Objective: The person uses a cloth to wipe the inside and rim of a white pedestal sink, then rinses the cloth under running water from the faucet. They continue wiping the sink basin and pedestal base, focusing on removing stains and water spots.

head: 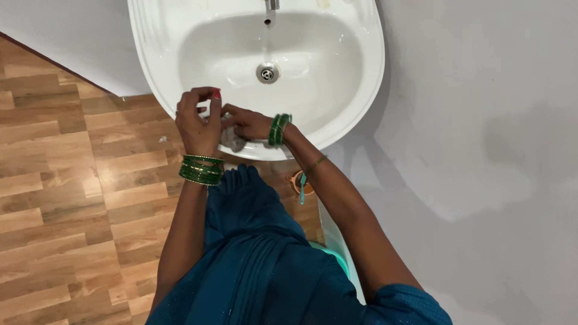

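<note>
My left hand (197,123) and my right hand (248,123) meet over the front rim of a white washbasin (355,78). Together they pinch a small crumpled grey-white wad (232,141), a cloth or tissue, that hangs just below the fingers. Both wrists carry stacks of green bangles. The left fingers curl over the wad's top, and the right fingers grip it from the side. A metal tap (271,9) stands at the back of the basin, above the round drain (267,73).
A grey wall (481,150) runs along the right side. Wood-pattern floor (72,180) lies to the left and below. A small orange-brown object with a turquoise handle (301,182) sits under the basin. A green item (337,259) shows beside my blue garment.
</note>
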